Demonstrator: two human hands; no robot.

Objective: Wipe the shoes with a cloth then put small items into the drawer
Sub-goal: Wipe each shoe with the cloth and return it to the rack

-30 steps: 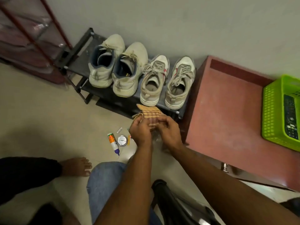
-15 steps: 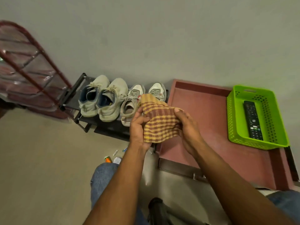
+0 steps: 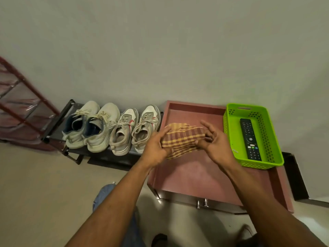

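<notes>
A yellow and maroon checked cloth (image 3: 181, 139) is bunched between my two hands above the reddish cabinet top (image 3: 194, 173). My left hand (image 3: 155, 148) grips its left side. My right hand (image 3: 214, 142) holds its right side with the fingers partly spread. Two pairs of pale sneakers stand on a low black rack (image 3: 58, 125) to the left: a white pair (image 3: 90, 126) and a beige pair (image 3: 134, 130). A drawer front with metal handles (image 3: 202, 204) shows below the cabinet top. The small items on the floor are out of view.
A green perforated basket (image 3: 270, 157) holding a black remote control (image 3: 250, 139) sits at the cabinet's right end. A red metal shelf frame (image 3: 21, 107) stands at the far left. A grey wall is behind. My jeans-clad knee (image 3: 106, 196) is low in the middle.
The view has tilted up from the floor, so the small items dropped out of sight. Both hands carried the cloth to the right, from in front of the shoes to over the cabinet top.
</notes>
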